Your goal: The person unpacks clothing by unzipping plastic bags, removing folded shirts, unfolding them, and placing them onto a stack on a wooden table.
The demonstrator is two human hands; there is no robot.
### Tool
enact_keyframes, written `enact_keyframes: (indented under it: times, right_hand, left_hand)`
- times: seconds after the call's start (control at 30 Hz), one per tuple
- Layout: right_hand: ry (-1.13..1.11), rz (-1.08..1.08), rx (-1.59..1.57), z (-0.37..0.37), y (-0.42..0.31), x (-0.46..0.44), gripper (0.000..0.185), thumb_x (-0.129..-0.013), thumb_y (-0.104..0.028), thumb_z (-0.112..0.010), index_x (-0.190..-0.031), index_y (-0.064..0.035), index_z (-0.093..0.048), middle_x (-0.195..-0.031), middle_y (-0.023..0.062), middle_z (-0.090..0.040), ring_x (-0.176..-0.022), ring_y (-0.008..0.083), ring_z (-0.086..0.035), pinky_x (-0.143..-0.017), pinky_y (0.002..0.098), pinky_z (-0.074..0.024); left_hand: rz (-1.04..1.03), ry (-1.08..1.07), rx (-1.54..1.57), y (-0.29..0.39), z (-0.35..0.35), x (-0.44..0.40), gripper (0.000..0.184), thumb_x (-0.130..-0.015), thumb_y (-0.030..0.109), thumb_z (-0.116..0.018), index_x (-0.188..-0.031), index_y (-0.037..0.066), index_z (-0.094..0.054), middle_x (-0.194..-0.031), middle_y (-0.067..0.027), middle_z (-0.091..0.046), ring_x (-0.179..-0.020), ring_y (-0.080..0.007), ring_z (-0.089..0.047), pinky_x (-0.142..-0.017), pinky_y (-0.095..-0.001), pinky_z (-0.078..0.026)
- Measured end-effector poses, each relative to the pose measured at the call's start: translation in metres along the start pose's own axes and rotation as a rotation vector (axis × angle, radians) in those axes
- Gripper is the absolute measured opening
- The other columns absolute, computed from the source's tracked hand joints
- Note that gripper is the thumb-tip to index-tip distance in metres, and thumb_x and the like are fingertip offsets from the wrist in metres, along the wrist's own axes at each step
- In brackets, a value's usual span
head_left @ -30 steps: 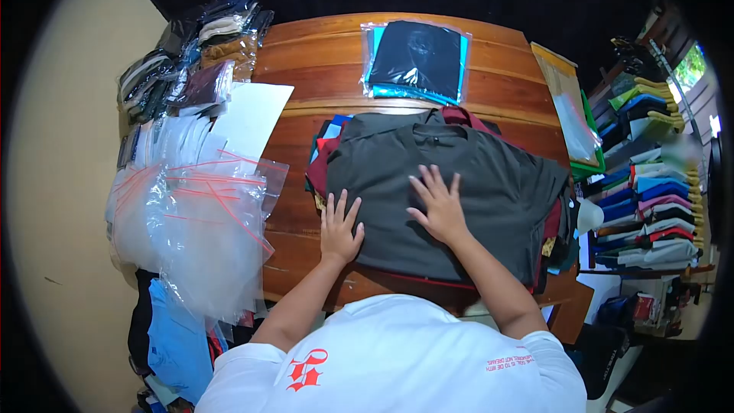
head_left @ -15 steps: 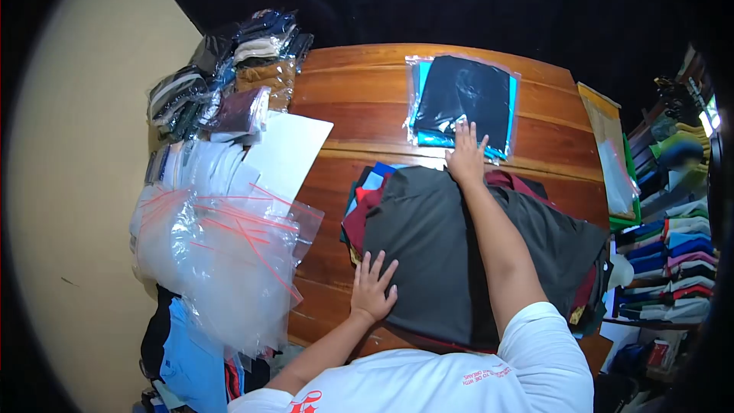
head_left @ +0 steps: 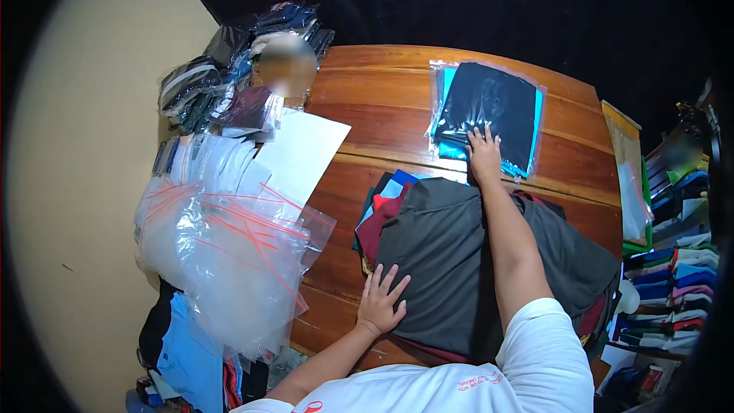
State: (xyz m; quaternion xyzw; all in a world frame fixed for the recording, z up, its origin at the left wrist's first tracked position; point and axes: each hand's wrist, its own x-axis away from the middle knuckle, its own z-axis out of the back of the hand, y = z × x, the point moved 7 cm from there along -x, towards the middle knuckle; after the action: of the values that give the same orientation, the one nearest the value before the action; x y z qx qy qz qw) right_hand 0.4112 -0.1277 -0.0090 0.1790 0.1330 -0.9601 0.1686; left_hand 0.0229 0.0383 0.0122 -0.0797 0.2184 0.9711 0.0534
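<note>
My left hand (head_left: 384,300) lies flat, fingers spread, at the left edge of a dark grey garment (head_left: 440,260). That garment is draped over a pile of clothes, with maroon cloth (head_left: 377,235) and blue cloth (head_left: 401,177) sticking out on the left. Beyond it, my right hand (head_left: 485,159) rests with extended fingers on the near edge of a black folded garment in a clear bag (head_left: 489,103). Bright blue packed items (head_left: 453,150) show beneath the black one. Neither hand grips anything.
Clear zip bags with red seals (head_left: 237,275) are heaped on the left, beside a white sheet (head_left: 310,149). Packed garments (head_left: 191,80) are stacked at the back left. Light blue cloth (head_left: 183,336) lies lower left. Folded clothes (head_left: 677,291) fill shelves right of the wooden table (head_left: 375,80).
The view has turned slightly, so everything sits a little further right in the picture. Both hands stay in nearly the same places on the garment and the bag.
</note>
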Motion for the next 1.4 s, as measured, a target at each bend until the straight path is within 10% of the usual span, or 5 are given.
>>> enact_keyframes:
  times: [0.43,0.6,1.1,1.4]
  right_hand:
    - [0.246,-0.101,-0.202,0.041,0.003,0.013,0.024,-0.093,-0.023,-0.051,-0.100,-0.0067,-0.068,-0.115,0.0182,-0.063,-0.109,0.0318,-0.058,-0.102,0.0440,-0.0394]
    - [0.492,0.057,-0.197,0.116,-0.020,0.048,0.014,-0.088,-0.015,-0.054,-0.078,-0.0062,-0.052,-0.071,0.0108,-0.051,-0.072,0.0309,-0.052,-0.070,0.0424,-0.0391]
    - [0.483,0.334,-0.147,0.305,-0.081,0.159,0.007,-0.083,-0.010,-0.058,-0.078,-0.0065,-0.054,-0.076,0.0075,-0.054,-0.076,0.0269,-0.053,-0.070,0.0391,-0.0368]
    - [0.088,0.344,-0.123,0.301,-0.137,0.311,0.007,-0.078,-0.014,-0.062,-0.079,-0.0116,-0.055,-0.078,0.0024,-0.054,-0.079,0.0210,-0.053,-0.071,0.0357,-0.0353]
  left_hand:
    - [-0.007,0.027,-0.008,0.000,0.004,0.001,0.056,-0.082,0.031,-0.055,-0.136,0.024,-0.046,-0.149,-0.0080,-0.031,-0.137,-0.0366,-0.025,-0.108,-0.0544,-0.025]
    - [-0.015,0.033,-0.020,0.001,0.006,0.002,0.056,-0.080,0.030,-0.057,-0.135,0.024,-0.046,-0.150,-0.0071,-0.030,-0.138,-0.0345,-0.024,-0.109,-0.0522,-0.025]
    - [-0.069,0.134,-0.037,0.005,0.011,0.006,0.057,-0.079,0.028,-0.058,-0.135,0.023,-0.046,-0.149,-0.0074,-0.030,-0.138,-0.0347,-0.025,-0.108,-0.0494,-0.028]
    - [-0.094,0.163,-0.059,0.002,0.006,0.008,0.057,-0.080,0.029,-0.056,-0.136,0.024,-0.044,-0.150,-0.0058,-0.028,-0.138,-0.0340,-0.025,-0.108,-0.0486,-0.027]
